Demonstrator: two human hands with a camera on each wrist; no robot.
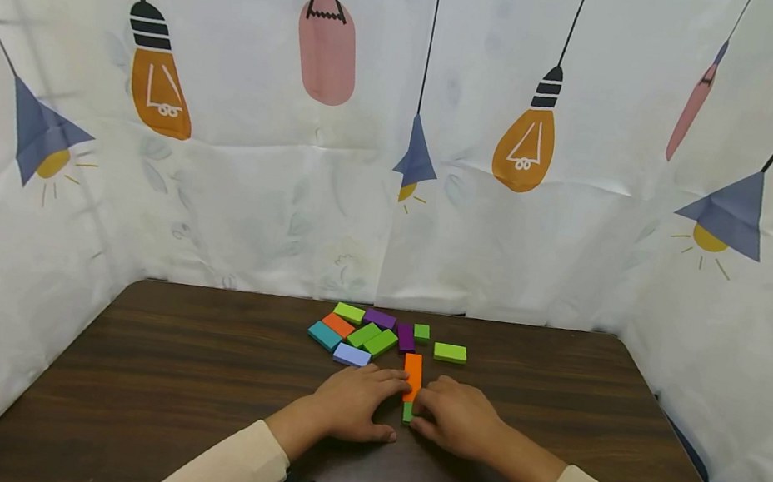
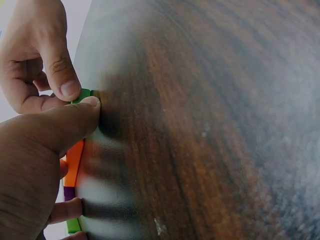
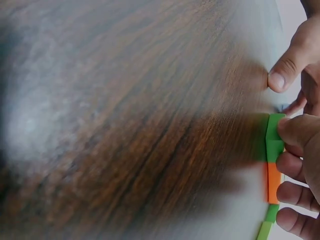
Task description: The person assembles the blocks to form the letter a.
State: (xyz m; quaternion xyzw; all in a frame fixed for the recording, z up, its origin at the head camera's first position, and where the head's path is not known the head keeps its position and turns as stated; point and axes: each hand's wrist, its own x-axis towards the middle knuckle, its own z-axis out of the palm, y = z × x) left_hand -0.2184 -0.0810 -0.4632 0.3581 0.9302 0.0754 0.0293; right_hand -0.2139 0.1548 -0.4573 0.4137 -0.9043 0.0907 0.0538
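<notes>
An orange block (image 1: 414, 370) lies lengthwise on the table between the hands, with a small green block (image 1: 407, 414) at its near end. My right hand (image 1: 463, 418) has curled fingers and pinches the green block from the right side. In the right wrist view its thumb (image 3: 295, 131) presses on the green block (image 3: 274, 150), while the other fingertips line up along the orange block (image 3: 273, 182). My left hand (image 1: 354, 400) stays loosely spread, fingertips right at the orange block's left edge. Its thumb (image 2: 80, 117) points toward the green block and overlaps it in the left wrist view.
Beyond the hands several blocks lie in a loose group, among them a blue block (image 1: 324, 336), a lavender block (image 1: 352, 355) and a purple block (image 1: 406, 337). A light green block (image 1: 450, 353) lies apart to the right. A patterned cloth (image 1: 235, 192) hangs behind the brown table (image 1: 180, 394).
</notes>
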